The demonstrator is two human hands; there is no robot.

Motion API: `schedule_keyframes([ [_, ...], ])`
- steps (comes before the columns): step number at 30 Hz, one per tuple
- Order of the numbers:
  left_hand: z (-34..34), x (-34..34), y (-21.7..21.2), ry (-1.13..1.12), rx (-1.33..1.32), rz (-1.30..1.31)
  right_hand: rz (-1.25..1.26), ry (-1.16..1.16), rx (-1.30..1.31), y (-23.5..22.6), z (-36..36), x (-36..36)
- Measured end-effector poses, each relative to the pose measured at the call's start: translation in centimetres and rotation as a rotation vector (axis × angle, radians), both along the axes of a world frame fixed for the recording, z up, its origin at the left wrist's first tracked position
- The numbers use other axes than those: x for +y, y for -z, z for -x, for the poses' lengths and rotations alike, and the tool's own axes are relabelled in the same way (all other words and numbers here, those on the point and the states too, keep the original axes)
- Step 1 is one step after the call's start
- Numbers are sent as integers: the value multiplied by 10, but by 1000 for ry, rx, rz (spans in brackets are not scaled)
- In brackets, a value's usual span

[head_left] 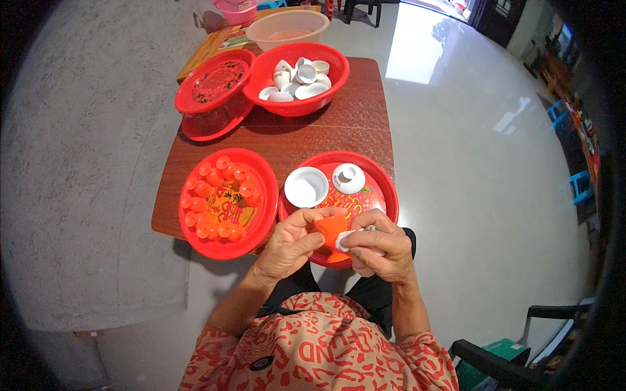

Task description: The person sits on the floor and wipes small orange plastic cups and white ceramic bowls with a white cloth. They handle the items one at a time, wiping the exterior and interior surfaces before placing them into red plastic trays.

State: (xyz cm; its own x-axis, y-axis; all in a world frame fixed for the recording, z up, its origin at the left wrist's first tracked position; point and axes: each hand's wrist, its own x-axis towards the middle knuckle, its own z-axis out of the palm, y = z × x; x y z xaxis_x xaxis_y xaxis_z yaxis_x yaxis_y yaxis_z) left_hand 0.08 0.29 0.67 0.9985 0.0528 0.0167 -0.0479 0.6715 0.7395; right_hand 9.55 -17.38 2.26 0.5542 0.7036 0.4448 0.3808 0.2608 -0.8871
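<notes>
My left hand (287, 247) has its thumb and fingers closed round a small orange cup (331, 226), tilted in front of me over the near edge of a round red tray (392, 199). In my right hand (385, 249) is a bunched white cloth (342, 240), pressed against the cup's side. Part of the cup is hidden behind the fingers and cloth. Farther back on that tray sit a white bowl (306, 187) and a white lid-like piece with a round knob (348, 177). Left of my hands, several orange cups (203, 189) stand around a second red tray (268, 205).
A red basin (293, 109) full of white cups and bowls stands at the back of the brown table (365, 124). Beside it leans a red strainer-like basin (205, 124). Beyond is a pale pink basin (287, 26). A black chair armrest (489, 368) is at lower right.
</notes>
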Motion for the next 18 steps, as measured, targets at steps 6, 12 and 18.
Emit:
schedule_keyframes([
  [6, 4, 4, 5, 1, -10, 8, 60, -64, -198, 3, -6, 0],
  [12, 5, 6, 3, 32, -58, 8, 164, 44, -200, 7, -8, -8],
  [18, 4, 0, 7, 74, -88, 69, -13, 127, -138, -8, -1, 2],
])
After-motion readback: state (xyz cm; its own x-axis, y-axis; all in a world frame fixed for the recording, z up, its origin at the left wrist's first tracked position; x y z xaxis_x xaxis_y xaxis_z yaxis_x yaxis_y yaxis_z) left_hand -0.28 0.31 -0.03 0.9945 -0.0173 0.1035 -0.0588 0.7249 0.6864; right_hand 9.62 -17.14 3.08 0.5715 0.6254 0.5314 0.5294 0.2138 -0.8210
